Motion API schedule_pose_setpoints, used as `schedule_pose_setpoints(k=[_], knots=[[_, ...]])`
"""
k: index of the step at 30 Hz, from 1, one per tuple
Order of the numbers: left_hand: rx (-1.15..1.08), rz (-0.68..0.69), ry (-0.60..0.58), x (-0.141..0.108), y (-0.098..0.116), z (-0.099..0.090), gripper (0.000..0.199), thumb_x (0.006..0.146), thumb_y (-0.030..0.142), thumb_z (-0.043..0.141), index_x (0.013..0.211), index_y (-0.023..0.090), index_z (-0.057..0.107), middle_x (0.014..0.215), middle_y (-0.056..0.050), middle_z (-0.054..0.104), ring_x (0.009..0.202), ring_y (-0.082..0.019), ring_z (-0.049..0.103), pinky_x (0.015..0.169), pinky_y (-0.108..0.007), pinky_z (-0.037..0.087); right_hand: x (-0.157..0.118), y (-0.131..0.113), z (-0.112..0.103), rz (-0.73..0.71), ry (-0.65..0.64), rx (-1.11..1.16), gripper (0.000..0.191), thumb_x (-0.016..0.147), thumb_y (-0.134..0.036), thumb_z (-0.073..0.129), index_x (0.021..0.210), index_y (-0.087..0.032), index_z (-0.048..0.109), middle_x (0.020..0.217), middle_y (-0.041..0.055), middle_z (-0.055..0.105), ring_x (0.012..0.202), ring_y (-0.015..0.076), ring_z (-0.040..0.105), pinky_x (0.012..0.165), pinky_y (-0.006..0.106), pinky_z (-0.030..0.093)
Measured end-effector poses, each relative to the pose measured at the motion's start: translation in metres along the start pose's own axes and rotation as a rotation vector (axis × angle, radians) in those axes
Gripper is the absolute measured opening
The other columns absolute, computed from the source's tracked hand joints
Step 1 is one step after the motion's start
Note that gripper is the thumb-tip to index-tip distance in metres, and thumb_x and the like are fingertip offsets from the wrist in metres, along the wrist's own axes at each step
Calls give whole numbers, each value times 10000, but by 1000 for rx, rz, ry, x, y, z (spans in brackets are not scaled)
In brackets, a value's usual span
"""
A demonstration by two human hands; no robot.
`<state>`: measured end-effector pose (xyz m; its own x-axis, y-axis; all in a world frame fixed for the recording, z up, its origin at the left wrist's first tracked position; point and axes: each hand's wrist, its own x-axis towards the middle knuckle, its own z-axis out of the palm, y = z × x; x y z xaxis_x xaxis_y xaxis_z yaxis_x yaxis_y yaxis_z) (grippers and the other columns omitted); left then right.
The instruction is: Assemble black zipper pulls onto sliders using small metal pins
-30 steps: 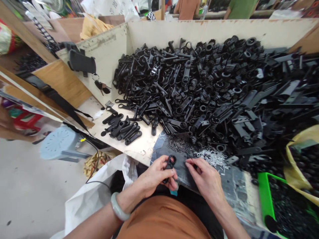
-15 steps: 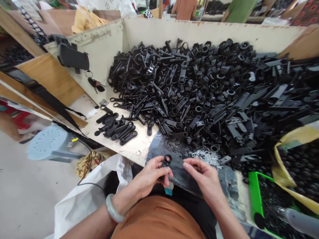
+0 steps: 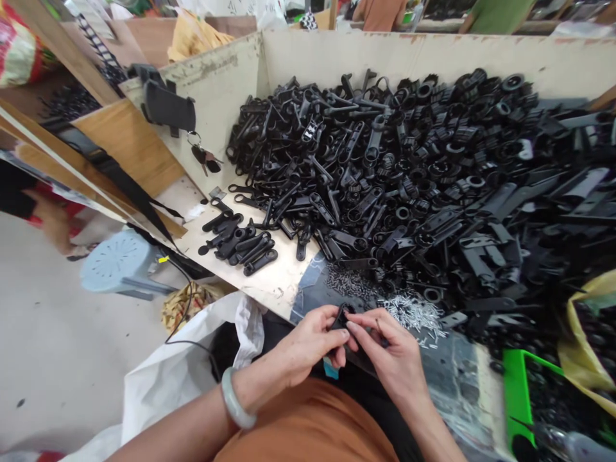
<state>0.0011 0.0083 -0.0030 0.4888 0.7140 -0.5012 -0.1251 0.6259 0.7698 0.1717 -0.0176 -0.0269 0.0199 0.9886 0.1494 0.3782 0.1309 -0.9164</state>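
A black plastic part (image 3: 341,316) with a ring-shaped end is gripped in my left hand (image 3: 315,340), its lower portion covered by the fingers. My right hand (image 3: 387,340) meets it at the ring end, thumb and fingertips pinched together; whatever sits between them is too small to make out. Just beyond the hands lie a pile of silvery pins (image 3: 416,314) and a scatter of small dark pieces (image 3: 349,282). Several finished-looking black handles (image 3: 240,240) lie in a group on the pale board to the left.
A large heap of black parts (image 3: 385,167) fills the walled bench. A phone holder with keys (image 3: 168,106) hangs at its left wall. At right stand a green bin (image 3: 517,398) and a yellow sack (image 3: 582,333); a blue stool (image 3: 118,260) is at left.
My right hand has moved left and now touches the black part in my left hand. The whole view has shifted, so the bench appears further right.
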Motion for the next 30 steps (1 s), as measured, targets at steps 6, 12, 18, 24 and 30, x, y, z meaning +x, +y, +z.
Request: schedule_pose_setpoints(k=[6,12,18,24,30], knots=[[42,33,13,3,0,-2,249,844,365,662,944,154,575,745,16,600,475,-50,481,494,-198,370,-6,-1,-4,-246,-84,-239,291,1009,-209,534,1202,-235,750,849,38,700,684,126,668,631,221,543],[318,111,97,10,-14,-15,221,918,393,570,964,177,563,731,14,627,390,-53,418,418,-214,289,-13,-2,2,-289,-151,-505,394,1013,-182,432,1309,-200,691,822,32,670,634,116,661,610,200,525],[405,256,219,17,-27,-23,177,922,341,581,977,185,645,700,11,599,645,-136,540,614,-230,433,-17,-7,9,-143,-218,-432,451,1005,-180,405,1413,-208,595,893,43,703,704,139,699,645,210,553],[291,141,161,17,-20,-22,316,929,426,561,1091,156,594,623,54,554,434,-73,354,458,-213,296,-12,-2,-10,-26,-166,-389,422,1057,-321,409,1458,-252,523,1023,60,686,785,159,702,713,261,594],[249,141,161,18,-20,-21,364,916,478,597,1095,162,578,615,65,555,398,-47,310,423,-211,226,-10,-2,-8,-171,-202,-396,367,1061,-233,386,1289,-233,674,840,39,667,669,138,684,609,212,546]])
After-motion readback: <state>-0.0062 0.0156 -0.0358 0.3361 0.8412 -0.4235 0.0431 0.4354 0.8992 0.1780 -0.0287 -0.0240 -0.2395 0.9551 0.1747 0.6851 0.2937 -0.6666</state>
